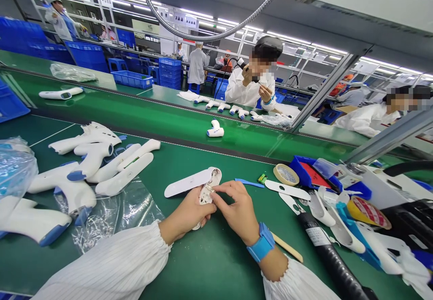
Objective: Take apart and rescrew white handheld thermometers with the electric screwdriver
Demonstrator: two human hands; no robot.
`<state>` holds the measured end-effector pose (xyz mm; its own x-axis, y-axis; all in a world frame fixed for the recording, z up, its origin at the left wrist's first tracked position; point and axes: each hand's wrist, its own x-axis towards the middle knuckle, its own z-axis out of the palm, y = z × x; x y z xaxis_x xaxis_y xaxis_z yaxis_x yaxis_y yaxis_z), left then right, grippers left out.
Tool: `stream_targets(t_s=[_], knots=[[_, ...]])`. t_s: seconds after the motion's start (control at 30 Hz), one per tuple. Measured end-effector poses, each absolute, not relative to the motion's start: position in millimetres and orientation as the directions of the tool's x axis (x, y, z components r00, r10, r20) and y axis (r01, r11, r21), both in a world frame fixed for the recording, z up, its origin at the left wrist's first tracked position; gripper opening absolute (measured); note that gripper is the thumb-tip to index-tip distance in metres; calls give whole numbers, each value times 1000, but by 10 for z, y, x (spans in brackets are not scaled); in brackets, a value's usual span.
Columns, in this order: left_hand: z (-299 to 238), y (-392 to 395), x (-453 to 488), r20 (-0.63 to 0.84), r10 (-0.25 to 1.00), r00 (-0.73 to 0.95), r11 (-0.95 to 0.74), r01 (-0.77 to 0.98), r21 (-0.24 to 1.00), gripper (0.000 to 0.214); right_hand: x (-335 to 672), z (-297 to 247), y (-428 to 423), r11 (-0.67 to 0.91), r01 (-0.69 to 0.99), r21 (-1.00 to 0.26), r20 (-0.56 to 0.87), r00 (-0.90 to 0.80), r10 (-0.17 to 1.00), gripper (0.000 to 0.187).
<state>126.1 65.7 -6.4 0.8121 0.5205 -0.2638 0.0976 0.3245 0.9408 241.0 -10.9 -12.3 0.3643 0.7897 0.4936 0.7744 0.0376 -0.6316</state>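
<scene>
My left hand (187, 212) grips a white plastic thermometer housing (207, 191) from below, its open side showing inner parts. A long white cover panel (187, 182) lies across the housing's top. My right hand (237, 210), with a blue wrist strap (261, 242), pinches the housing's inner parts between thumb and fingers. Just beyond it lie a blue plastic strip (248, 182) and a white curved part (287, 190). A wooden stick (287, 248) rests by my right wrist. Several white thermometer bodies with blue trim (64, 187) lie on a clear plastic bag (115, 214) to my left.
A black-handled tool (324, 241) lies to my right, beside a roll of tape (286, 174), a blue tray (309, 173) and more white parts (341, 219). Beyond, a green conveyor belt (162, 119) carries white thermometers (215, 129). A co-worker (250, 81) sits across it.
</scene>
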Motion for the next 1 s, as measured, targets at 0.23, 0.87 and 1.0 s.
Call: stream_targets(t_s=[0.23,0.87,1.0], knots=[[-55,666,1261,-273,514,814,323,111,940,42,2418,-133,-112,52,746,-664,480,373,794,8],[-73,667,1259,-252,501,828,329,87,940,46,2421,-172,-111,57,697,-715,463,410,785,10],[-55,683,1265,-249,513,821,338,72,938,47,2421,-169,-118,59,714,-697,484,409,773,10]])
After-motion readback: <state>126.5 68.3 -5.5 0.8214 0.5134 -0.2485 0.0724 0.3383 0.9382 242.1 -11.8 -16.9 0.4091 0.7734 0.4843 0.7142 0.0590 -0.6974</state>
